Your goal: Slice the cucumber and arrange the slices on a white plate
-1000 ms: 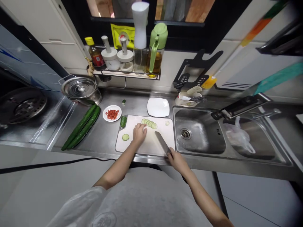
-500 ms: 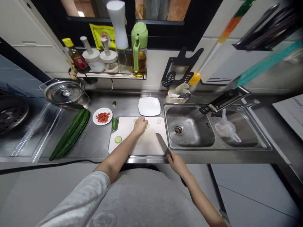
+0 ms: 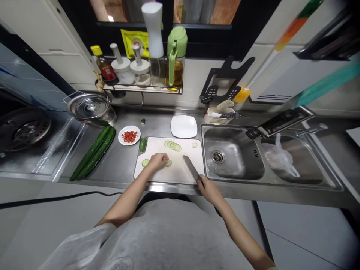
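My right hand is wrapped round the handle of a kitchen knife, whose blade slants over the right part of the white cutting board. With curled fingers, my left hand pinches a cucumber slice at the board's middle. Behind it lies a row of overlapping cucumber slices. Another cucumber round rests left of my left hand, and a small pale slice is near the far right corner. A short cucumber piece lies at the board's left edge.
Two whole cucumbers lie on the left counter near a lidded steel pot. A plate of chopped red bits and a white square plate stand behind the board. The double sink adjoins the board's right side.
My left hand has drawn back toward me and to the left, uncovering the row of slices. The knife stays in my right hand, nearly still. The camera view has shifted a little left.
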The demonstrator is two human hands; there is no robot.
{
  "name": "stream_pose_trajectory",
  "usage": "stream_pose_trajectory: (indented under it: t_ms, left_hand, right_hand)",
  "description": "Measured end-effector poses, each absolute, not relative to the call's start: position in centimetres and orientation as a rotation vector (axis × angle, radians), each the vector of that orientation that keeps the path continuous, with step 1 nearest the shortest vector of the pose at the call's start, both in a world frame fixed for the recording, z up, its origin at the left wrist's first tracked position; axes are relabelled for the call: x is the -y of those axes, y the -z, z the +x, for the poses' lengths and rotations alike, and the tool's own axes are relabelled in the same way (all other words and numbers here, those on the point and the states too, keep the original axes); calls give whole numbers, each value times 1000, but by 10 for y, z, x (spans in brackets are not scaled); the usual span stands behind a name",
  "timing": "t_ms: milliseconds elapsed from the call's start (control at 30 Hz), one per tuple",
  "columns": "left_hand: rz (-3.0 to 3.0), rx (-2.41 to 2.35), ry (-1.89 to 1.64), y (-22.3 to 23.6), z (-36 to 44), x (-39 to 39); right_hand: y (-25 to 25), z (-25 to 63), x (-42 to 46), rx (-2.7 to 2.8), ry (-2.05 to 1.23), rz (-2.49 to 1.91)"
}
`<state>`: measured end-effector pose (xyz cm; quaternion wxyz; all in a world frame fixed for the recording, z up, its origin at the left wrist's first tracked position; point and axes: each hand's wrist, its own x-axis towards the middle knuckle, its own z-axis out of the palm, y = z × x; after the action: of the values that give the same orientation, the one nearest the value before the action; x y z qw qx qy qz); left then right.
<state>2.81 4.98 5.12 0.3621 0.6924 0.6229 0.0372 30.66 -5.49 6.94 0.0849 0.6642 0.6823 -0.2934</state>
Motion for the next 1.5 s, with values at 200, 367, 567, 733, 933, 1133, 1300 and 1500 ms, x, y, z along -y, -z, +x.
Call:
stream_pose_trajectory:
  t_ms: [200,367,567,733,933,1133,1300,1500]
  left_hand:
    - [1807,-1758,-73,-42,2,-40]
    - [1869,-1869,-147,-38,-4,-36]
    - [1824,-1932,-143,-34,-10,-30]
    - [1767,-1943,-142,-31,-10,-32]
    - [1731,-1947,-130,-28,-9,-35]
    - [1720,-1951,-153,-26,-10,-35]
    - [1712,-1944,-149,-25,-10,-36]
    - [1702,-1943,-139,-24,-10,-37]
  right_hand:
    - [-83,272,47,-2132,860,1753]
    - [-89,240,45,-2166,797,1655]
    - [-96,216,41,-2153,762,1566]
    - [-96,207,38,-2156,732,1548]
    - [-93,202,36,-2148,730,1533]
    - [-92,198,35,-2142,740,1533]
    - [-90,197,34,-2150,733,1528]
    - [-90,193,33,-2122,726,1518]
